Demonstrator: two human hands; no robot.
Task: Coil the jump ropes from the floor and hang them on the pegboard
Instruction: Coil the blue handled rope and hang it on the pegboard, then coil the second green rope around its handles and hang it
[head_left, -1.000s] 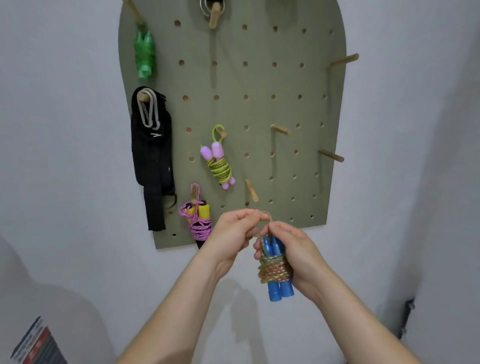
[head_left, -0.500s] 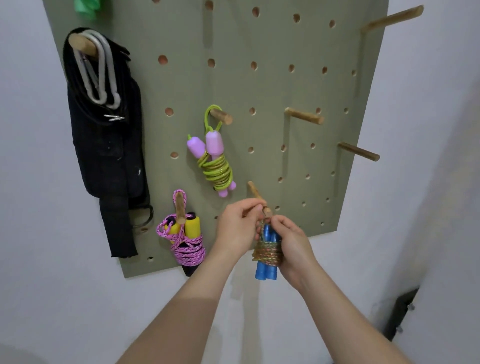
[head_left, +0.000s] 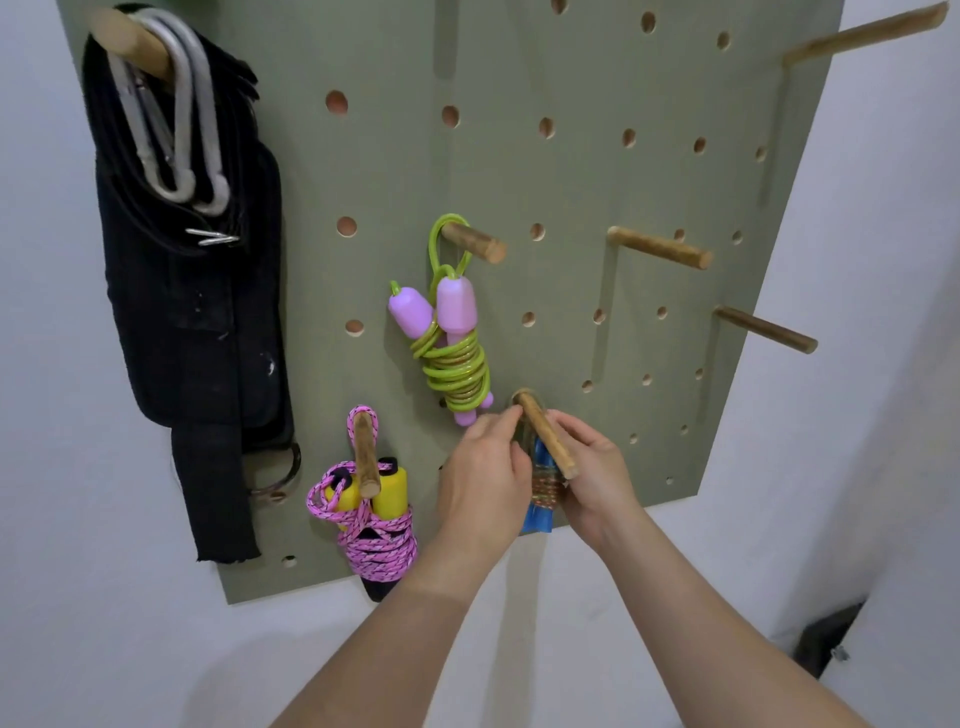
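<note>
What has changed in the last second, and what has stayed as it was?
The left hand and right hand carried the blue rope up to the pegboard; its loop now appears to sit over the peg, near its base. Both keep hold of it. The green rope, pink rope and black strap hang unchanged.

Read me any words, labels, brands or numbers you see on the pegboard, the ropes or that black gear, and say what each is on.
No text can be read.
pegboard: plain, only holes and pegs.
green rope, pink rope, blue rope: no print shows on the handles.
black gear: a few pale flecks, not letters.
</note>
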